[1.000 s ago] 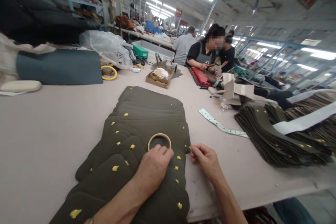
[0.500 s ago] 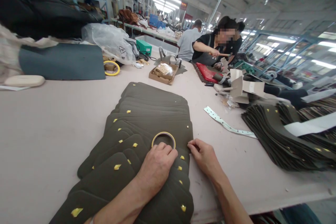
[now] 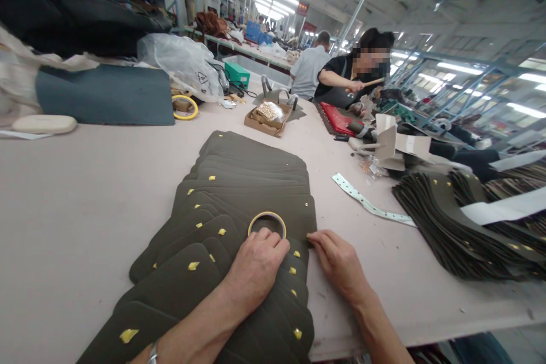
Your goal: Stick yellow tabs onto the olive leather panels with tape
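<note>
Overlapping dark olive panels (image 3: 251,173) lie fanned out on the table in front of me, with small yellow tape bits (image 3: 222,232) stuck on several of them. My left hand (image 3: 259,259) rests on the panels, its fingers closed round the near side of a roll of yellow tape (image 3: 267,214) that stands up from it. Just off the panels' right edge, my right hand (image 3: 336,259) pinches a small piece of yellow tape (image 3: 309,235) between thumb and forefinger. A small metal stud (image 3: 306,205) shows on the panel above that hand.
To the right lie a perforated pale strip (image 3: 367,205) and a stack of dark strips (image 3: 443,227). A carton of gold studs (image 3: 264,124) sits farther back, near another tape roll (image 3: 185,107). Across the table a person (image 3: 341,77) holds a wooden-handled tool over a red piece (image 3: 339,118).
My right hand has shifted slightly right, and the yellow tape piece at its fingertips now shows. My left hand keeps its grip on the roll. The view has moved a little.
</note>
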Tool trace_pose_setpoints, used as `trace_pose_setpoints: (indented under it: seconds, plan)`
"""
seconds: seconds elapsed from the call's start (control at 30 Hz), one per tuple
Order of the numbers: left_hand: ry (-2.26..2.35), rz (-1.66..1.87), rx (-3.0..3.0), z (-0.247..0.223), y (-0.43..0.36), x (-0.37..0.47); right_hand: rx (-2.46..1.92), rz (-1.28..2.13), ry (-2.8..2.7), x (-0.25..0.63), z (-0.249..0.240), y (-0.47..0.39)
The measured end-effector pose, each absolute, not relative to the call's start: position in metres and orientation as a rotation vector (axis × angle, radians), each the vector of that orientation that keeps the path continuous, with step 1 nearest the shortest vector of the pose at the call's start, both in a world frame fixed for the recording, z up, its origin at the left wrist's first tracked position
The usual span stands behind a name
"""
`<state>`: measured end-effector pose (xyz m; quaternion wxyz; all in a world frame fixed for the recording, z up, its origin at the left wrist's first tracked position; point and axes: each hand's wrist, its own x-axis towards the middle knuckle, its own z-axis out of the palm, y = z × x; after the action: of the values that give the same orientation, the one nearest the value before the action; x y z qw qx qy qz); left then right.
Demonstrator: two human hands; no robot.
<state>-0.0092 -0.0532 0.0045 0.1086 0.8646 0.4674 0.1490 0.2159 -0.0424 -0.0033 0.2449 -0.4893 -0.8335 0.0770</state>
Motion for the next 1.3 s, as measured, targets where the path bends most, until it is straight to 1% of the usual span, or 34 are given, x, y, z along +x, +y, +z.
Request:
trace_pose_setpoints:
  seconds: [0.13,0.3,0.37,0.6,0.77,0.87,1.0,1.13,1.3]
  plan:
    - [1.376,0.453,2.545,0.004,-0.053,-0.009,-1.430,0.253,-2.327,0.209,-0.007,-0.032]
    - [1.368,0.466,2.573,0.005,-0.053,-0.010,-1.763,0.530,-2.060,0.204,-0.004,-0.017]
    - [1.354,0.504,2.581,0.005,-0.052,-0.011,-1.826,0.615,-1.993,0.203,0.000,-0.015]
    - [1.218,0.794,2.511,0.002,-0.054,-0.015,-1.739,0.854,-2.067,0.206,0.012,-0.033]
    - [1.053,0.961,2.438,0.002,-0.057,-0.016,-1.560,0.731,-2.182,0.213,0.005,-0.048]
    - [1.040,1.046,2.413,0.000,-0.058,-0.016,-1.514,0.637,-2.180,0.218,-0.003,-0.053]
    - [1.038,1.183,2.410,-0.004,-0.057,-0.016,-1.509,0.651,-2.066,0.222,-0.002,-0.056]
    - [1.007,1.144,2.447,-0.005,-0.057,-0.018,-1.432,0.662,-1.855,0.210,0.014,-0.066]
    - [1.088,1.052,2.463,-0.007,-0.059,-0.016,-1.195,0.493,-2.018,0.178,0.026,-0.075]
